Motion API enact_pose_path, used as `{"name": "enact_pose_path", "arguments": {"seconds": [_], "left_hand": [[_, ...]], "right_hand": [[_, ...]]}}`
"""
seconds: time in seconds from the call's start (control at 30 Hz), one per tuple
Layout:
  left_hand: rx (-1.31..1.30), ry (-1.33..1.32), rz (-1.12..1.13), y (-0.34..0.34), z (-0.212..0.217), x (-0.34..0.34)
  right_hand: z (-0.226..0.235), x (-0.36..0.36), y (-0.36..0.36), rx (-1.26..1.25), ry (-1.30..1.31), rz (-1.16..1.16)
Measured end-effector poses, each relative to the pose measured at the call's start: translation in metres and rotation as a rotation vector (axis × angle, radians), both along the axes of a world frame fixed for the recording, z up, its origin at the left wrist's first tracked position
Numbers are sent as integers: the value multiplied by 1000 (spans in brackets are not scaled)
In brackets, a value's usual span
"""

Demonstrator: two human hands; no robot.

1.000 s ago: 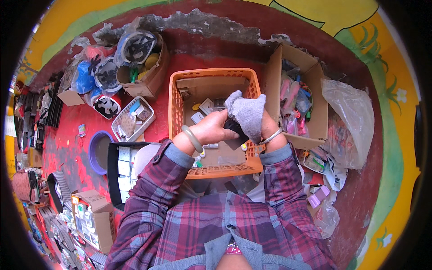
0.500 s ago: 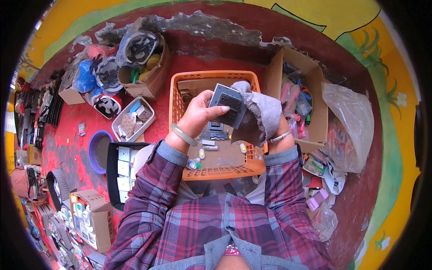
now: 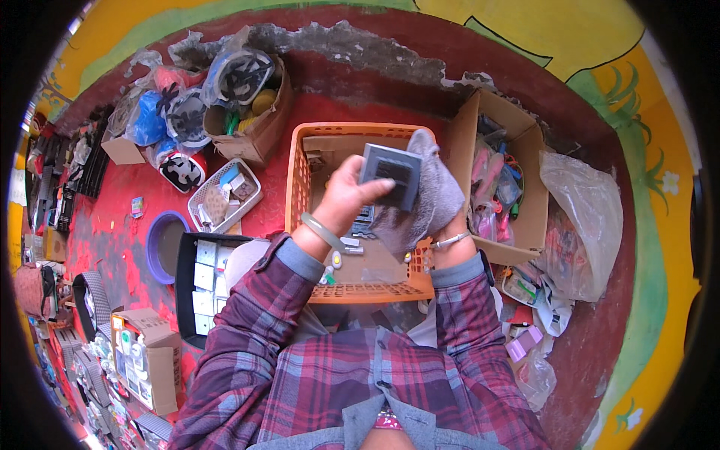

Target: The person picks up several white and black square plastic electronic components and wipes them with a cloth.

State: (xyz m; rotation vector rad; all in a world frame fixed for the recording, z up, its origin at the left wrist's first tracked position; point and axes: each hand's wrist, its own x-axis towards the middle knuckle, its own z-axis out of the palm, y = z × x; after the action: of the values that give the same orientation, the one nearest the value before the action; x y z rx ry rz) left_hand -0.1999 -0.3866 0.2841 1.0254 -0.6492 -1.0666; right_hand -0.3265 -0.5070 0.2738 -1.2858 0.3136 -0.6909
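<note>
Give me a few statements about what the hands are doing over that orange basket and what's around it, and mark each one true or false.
1. The left hand holds a grey square plate above the orange basket. True.
2. The right hand is bare. False: a grey cloth covers it, and only the wrist with a bangle shows.
3. An open cardboard box stands to the right of the basket. True.
4. The basket is blue. False: it is orange; the bluish-purple thing is a round bowl on the left.
5. A clear plastic bag lies right of the cardboard box. True.
</note>
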Motion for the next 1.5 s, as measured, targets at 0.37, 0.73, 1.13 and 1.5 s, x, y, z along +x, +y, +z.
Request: {"name": "enact_pose_path", "arguments": {"seconds": [0.37, 0.73, 1.13, 1.5], "left_hand": [[17, 105, 16, 4, 2, -18], [-114, 273, 241, 1, 13, -2], [11, 394, -220, 3, 20, -8], [2, 503, -61, -1, 2, -12]], "right_hand": [[-24, 4, 10, -299, 151, -265], [6, 32, 47, -317, 114, -167], [21, -26, -7, -1129, 438, -304], [-13, -4, 4, -712, 291, -209]]}}
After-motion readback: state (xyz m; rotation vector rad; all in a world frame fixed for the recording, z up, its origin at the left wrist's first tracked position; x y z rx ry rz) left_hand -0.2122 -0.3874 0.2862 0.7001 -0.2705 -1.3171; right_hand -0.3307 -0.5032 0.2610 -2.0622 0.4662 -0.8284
